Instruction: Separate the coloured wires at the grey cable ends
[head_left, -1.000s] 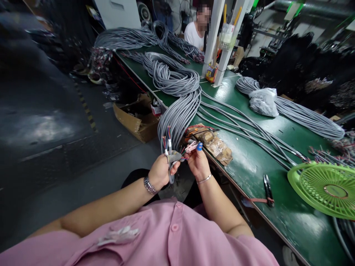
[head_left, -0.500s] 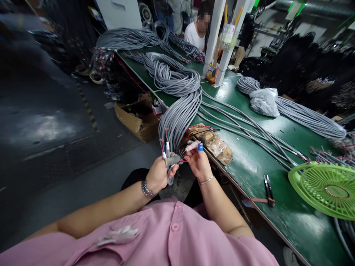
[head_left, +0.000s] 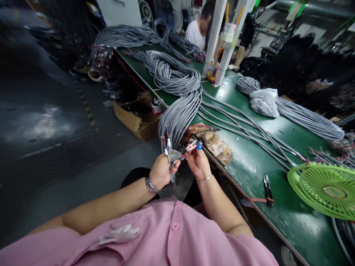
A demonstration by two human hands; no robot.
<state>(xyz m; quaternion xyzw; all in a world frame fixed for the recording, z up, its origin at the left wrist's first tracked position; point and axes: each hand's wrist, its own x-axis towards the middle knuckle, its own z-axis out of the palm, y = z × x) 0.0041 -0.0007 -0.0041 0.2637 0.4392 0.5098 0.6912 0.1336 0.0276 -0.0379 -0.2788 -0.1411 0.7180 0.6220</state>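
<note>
My left hand (head_left: pixel 161 170) is closed around the ends of several grey cables (head_left: pixel 174 156), below the table's near edge. Two white-banded cable ends with coloured wire tips (head_left: pixel 168 133) stick up beside its thumb. Thin red, green and dark wires (head_left: pixel 183 149) fan out of one stripped cable toward my right hand (head_left: pixel 198 162). That hand's thumb and fingers pinch around the wire ends; the exact contact is small and partly hidden. One fingertip wears a blue wrap (head_left: pixel 199 145), another a pinkish one. From my hands a thick grey cable bundle (head_left: pixel 180 114) runs up onto the green table (head_left: pixel 244 162).
A worn, taped brown block (head_left: pixel 216 145) lies at the table edge. Black-handled snips (head_left: pixel 268 190) and a green fan (head_left: pixel 323 190) are to the right. An open cardboard box (head_left: pixel 135 120) stands on the floor. Behind a white post (head_left: pixel 215 40) sits a person in white (head_left: pixel 195 33).
My left hand and its cable ends have shifted slightly right, closer to my right hand. The right hand's wrapped fingers have turned a little while staying at the wires.
</note>
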